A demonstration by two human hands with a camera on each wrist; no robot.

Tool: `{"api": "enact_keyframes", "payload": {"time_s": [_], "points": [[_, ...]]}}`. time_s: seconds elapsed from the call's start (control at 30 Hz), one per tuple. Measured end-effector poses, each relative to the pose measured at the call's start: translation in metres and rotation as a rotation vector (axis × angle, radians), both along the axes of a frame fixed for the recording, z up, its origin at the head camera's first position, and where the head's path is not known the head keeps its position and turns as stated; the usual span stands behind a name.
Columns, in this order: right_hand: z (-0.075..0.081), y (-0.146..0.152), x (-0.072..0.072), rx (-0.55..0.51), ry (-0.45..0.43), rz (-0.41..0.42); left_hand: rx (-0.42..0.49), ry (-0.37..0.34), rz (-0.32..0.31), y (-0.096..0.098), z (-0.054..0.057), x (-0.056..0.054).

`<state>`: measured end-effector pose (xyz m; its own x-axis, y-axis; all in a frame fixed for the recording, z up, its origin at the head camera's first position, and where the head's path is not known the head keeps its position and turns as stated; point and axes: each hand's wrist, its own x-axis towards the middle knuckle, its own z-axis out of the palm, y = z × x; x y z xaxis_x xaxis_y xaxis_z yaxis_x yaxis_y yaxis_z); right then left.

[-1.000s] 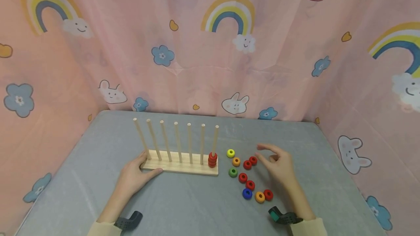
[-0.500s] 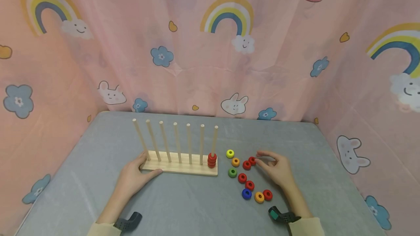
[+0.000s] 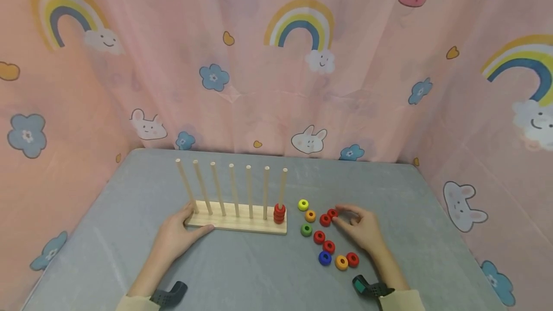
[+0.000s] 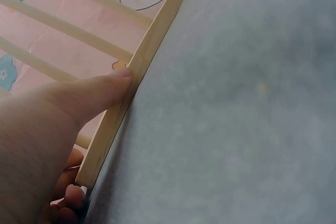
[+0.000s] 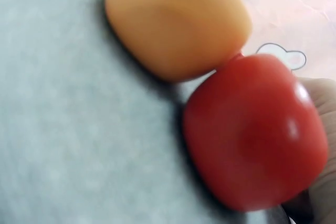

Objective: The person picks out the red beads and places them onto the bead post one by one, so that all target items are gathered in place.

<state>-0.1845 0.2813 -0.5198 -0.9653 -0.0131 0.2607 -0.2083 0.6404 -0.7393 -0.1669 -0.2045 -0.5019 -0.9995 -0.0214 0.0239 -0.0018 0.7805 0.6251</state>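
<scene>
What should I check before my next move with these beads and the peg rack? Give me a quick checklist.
1. Left-hand grip on the rectangular pale wooden base: ok, thumb against its front edge.
2. Right-hand grip at the farthest round, glossy red bead: ok, thumb and a finger are at it.
3. Firm pinch on that bead: cannot tell.
4. Clear space around it: not ok, a second round red bead sits right beside it.
5. Room on the rightmost straight wooden peg: ok, bare above the stacked red beads.
</scene>
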Motion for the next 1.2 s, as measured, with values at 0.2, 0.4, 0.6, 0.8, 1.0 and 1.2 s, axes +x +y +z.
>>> {"api": "enact_keyframes", "payload": {"time_s": [0.2,0.4,0.6,0.8,1.0,1.2], "points": [[-0.0001,-0.0016,-0.0009,0.086,-0.017,0.004,-0.007,0.0,-0.005,-0.0001,-0.0014,-0.001],[0.0028,-0.001,-0.0027,0.121,0.011,0.013,0.004,0.003,-0.007,0.0015,-0.001,-0.0032],[0.0022,0.0013,-0.0035,0.121,0.004,0.027,-0.001,0.008,-0.004,0.0022,-0.0031,-0.0037],[-0.0013,0.0022,-0.0036,0.131,0.017,0.019,0.016,0.004,-0.001,0.0028,-0.0059,-0.0014],[-0.0023,-0.0013,-0.0033,0.148,0.011,0.022,0.025,0.001,0.014,-0.0008,-0.006,0.0005],[-0.004,-0.0031,-0.0014,0.138,0.047,0.015,0.013,0.006,-0.001,-0.003,-0.006,0.0007]]}}
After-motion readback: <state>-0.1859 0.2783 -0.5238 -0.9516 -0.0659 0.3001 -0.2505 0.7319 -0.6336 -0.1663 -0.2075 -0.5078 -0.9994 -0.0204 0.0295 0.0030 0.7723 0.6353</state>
